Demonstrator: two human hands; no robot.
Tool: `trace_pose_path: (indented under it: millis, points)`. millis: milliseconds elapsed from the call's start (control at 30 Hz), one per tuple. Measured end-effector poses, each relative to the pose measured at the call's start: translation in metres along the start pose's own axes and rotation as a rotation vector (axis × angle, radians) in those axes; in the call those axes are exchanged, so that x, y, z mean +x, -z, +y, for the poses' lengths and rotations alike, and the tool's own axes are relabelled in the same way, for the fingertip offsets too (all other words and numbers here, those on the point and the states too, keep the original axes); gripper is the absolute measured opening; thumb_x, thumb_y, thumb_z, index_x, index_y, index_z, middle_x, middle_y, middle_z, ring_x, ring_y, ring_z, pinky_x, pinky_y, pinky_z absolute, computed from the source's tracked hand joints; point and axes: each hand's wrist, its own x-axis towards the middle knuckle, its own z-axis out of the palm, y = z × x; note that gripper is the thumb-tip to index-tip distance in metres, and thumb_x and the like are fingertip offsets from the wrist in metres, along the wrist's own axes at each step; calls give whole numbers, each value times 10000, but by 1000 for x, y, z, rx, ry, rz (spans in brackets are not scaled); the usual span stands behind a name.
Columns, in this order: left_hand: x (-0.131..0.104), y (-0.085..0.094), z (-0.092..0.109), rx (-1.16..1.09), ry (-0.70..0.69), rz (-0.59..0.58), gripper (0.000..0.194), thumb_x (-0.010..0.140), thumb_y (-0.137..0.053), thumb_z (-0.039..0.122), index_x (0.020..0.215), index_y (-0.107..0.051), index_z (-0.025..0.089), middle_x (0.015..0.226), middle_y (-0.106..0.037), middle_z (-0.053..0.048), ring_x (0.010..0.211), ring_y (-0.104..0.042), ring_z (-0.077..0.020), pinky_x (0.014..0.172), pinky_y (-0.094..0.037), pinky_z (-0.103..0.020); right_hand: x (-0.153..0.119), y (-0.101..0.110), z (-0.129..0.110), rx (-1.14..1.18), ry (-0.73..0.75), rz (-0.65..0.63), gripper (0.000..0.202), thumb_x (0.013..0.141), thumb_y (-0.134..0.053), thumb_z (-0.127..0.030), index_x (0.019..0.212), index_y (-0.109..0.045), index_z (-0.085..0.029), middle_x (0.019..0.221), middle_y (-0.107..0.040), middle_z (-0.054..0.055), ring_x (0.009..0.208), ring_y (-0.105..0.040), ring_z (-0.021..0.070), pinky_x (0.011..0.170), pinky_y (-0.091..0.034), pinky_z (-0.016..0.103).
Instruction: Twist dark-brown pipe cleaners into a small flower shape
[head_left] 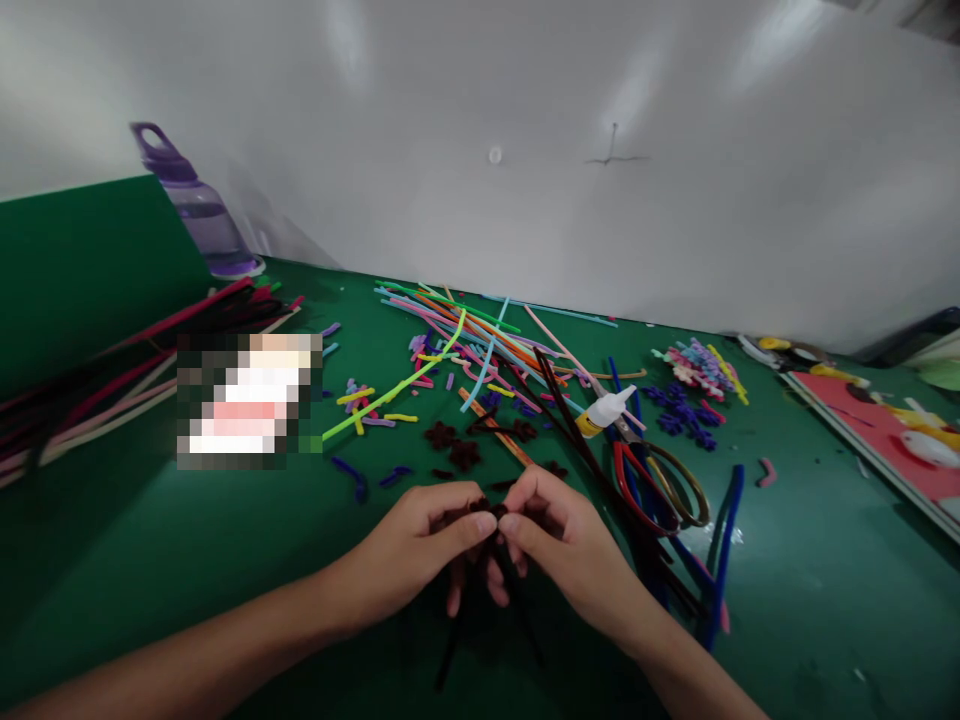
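Note:
Both of my hands meet at the front middle of the table, thumb tips nearly touching. My left hand is closed on a dark brown pipe cleaner with a small looped part between the fingers. My right hand pinches the same brown piece from the other side. Two dark ends hang below the fingers; the exact shape in the grip is partly hidden. Just beyond the fingertips lie brown pipe-cleaner flowers and short brown bits. Scissors with red handles lie right of my right hand, near a glue bottle.
Many coloured pipe cleaners are heaped at the back of the green table. Blue snowflake shapes lie to the right, near a red board. At left stand a purple water bottle and a pile of long pipe cleaners.

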Motion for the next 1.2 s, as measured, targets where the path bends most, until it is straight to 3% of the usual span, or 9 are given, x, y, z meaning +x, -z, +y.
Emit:
trace_pose_path:
  millis: [167, 267, 367, 500, 667, 967, 1200]
  points:
    - [-1, 1, -1, 6, 27, -3, 300, 903, -494, 432, 800, -487, 151, 655, -677, -35, 504, -627, -110, 359, -377, -138, -2, -1, 1, -208, 128, 53, 89, 868, -557, -230, 810, -499, -194, 706, -574, -23, 642, -565, 104, 588, -449, 219]
    - [-2, 3, 0, 52, 60, 15, 328, 900, -492, 457, 769, -479, 156, 550, -596, 31, 371, -468, -46, 338, -251, -134, -1, 0, 0, -269, 184, 49, 81, 871, -550, -212, 813, -496, -197, 715, -591, -19, 655, -586, 108, 607, -462, 218]
    - [-2, 6, 2, 128, 2, 45, 357, 882, -520, 467, 743, -523, 138, 490, -495, 67, 391, -354, -30, 387, -228, -149, 0, 2, 0, -342, 276, 45, 41, 868, -554, -178, 887, -524, -199, 753, -605, -18, 687, -604, 104, 644, -471, 208]
    - [-2, 7, 2, 159, -32, 37, 364, 881, -519, 467, 750, -560, 130, 485, -470, 63, 435, -364, -44, 417, -232, -161, 0, 5, 2, -466, 448, 47, 104, 862, -557, -131, 935, -572, -204, 785, -628, -18, 709, -604, 91, 668, -464, 185]
    - [-2, 5, -1, 93, -6, 18, 395, 885, -487, 497, 782, -580, 127, 536, -543, 29, 398, -357, -44, 377, -227, -167, 0, 6, 5, -535, 577, 55, 105, 874, -547, -119, 927, -575, -205, 766, -639, -17, 711, -602, 94, 676, -461, 182]
    - [-3, 2, 0, 16, 32, -11, 377, 878, -507, 475, 758, -571, 124, 583, -591, 2, 433, -541, -67, 396, -325, -151, 2, 10, 14, -636, 702, 43, 90, 895, -531, -144, 955, -559, -206, 789, -621, 3, 722, -592, 112, 668, -453, 209]
    - [-4, 3, 1, -38, 75, -12, 322, 868, -545, 427, 748, -576, 131, 539, -601, 13, 411, -547, -68, 402, -364, -151, 5, 14, 17, -767, 757, 11, 111, 908, -519, -159, 1006, -554, -199, 817, -627, 25, 726, -584, 130, 650, -444, 237]
